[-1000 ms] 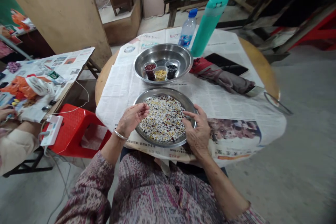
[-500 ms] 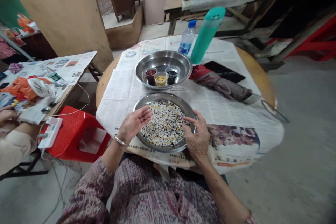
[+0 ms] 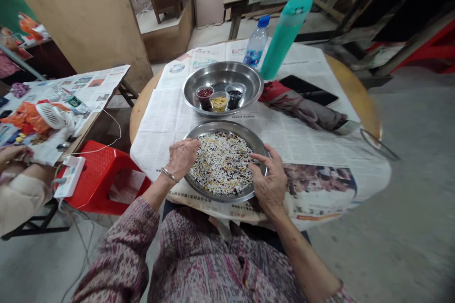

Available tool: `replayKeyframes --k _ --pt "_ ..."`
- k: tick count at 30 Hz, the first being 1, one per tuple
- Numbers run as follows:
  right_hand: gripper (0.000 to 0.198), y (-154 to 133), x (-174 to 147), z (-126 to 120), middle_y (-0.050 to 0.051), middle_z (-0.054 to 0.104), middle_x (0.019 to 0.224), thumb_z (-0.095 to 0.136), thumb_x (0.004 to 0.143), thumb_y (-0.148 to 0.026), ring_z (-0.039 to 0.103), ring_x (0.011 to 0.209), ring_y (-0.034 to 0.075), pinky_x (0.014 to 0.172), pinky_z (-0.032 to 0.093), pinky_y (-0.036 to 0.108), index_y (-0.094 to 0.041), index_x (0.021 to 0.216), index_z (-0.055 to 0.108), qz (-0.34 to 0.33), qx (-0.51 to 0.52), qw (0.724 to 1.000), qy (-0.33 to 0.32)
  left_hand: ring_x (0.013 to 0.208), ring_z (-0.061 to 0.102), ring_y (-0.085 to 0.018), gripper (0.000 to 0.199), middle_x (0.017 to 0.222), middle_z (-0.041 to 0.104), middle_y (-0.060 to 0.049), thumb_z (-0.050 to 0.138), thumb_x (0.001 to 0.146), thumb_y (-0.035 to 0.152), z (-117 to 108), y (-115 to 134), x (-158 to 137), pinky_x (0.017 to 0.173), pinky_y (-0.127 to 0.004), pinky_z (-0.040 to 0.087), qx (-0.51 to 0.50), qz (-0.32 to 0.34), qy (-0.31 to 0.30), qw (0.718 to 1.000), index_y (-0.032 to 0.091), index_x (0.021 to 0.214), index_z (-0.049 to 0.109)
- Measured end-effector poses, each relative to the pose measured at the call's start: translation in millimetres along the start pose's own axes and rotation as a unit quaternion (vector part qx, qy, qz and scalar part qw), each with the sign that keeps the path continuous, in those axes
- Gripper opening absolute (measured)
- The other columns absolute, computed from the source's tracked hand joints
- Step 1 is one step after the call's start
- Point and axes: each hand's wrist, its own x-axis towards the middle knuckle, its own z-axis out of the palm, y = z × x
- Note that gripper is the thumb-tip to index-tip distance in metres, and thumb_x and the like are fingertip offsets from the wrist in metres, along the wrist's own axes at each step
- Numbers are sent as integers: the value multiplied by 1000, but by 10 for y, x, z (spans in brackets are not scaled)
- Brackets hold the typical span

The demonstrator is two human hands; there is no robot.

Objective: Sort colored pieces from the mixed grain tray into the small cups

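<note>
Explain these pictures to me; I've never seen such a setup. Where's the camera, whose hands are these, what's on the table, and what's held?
There's no machine: a person works bare-handed, filmed by one camera on their head, looking forward and down. Newspaper covers most of the round table. The nearer tray holds mixed white, yellow and dark grains. Behind it, a basin holds three cups of red, yellow and black contents. The left hand curls at the tray's left side; whether it grips grains is hidden. The right hand is at the right rim, fingers parted.
</note>
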Motion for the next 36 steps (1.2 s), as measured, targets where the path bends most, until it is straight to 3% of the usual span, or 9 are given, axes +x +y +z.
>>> replayKeyframes --k 7,17,24,29,36 --pt "20 -13 10 -6 12 57 139 62 81 -30 52 131 27 115 33 50 -19 94 73 -1 1 1000 1 88 66 -19 23 98 73 -7 52 94 24 -8 89 71 72 -27 41 37 -3 -79 996 22 101 74" --pt "19 -42 11 3 10 58 137 61 81 -31 51 131 26 114 33 49 -20 93 72 9 11 1000 1 88 66 -22 23 94 72 -10 50 93 22 -10 53 -36 73 -29 42 54 -33 -72 995 20 100 71" --pt "20 -22 4 -1 11 57 139 62 80 -32 51 131 26 114 33 49 -20 93 72 10 12 1000 -1 97 66 -24 19 96 75 -8 58 91 33 -153 89 -120 80 -31 44 21 -31 -115 993 22 91 74" --pt "19 -16 3 3 10 57 139 62 80 -30 51 131 26 115 32 49 -21 93 73 9 11 1000 2 100 66 -23 23 104 74 -10 51 94 25 -82 81 -55 81 -30 43 30 -42 -78 996 23 107 70" --pt "19 -37 5 0 9 57 139 62 79 -29 51 131 26 116 31 51 -21 93 72 9 13 1000 2 90 66 -24 25 96 72 -11 47 95 25 -1 100 -100 76 -31 42 34 -27 -88 995 20 100 71"
